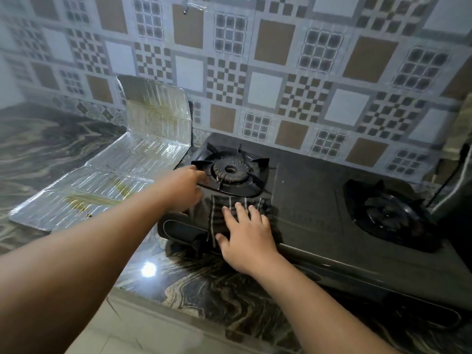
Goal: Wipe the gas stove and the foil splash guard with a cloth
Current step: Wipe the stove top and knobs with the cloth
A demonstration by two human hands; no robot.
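A black two-burner gas stove point(306, 190) stands on the marble counter. A dark cloth with light stripes point(217, 215) lies on its front left, below the left burner point(231, 172). My right hand point(245, 236) presses flat on the cloth, fingers spread. My left hand point(184, 187) reaches to the left burner's pan support, fingers curled at its rim; whether it grips it I cannot tell. The foil splash guard point(132, 162) lies unfolded left of the stove, one panel propped against the wall, with yellowish grease stains.
The right burner point(388, 213) sits at the stove's far right, with a dark cable and an object point(457, 180) beside it. A knob point(196, 245) juts from the stove front. Patterned wall tiles point(281, 72) rise behind. The counter edge point(178, 305) runs below.
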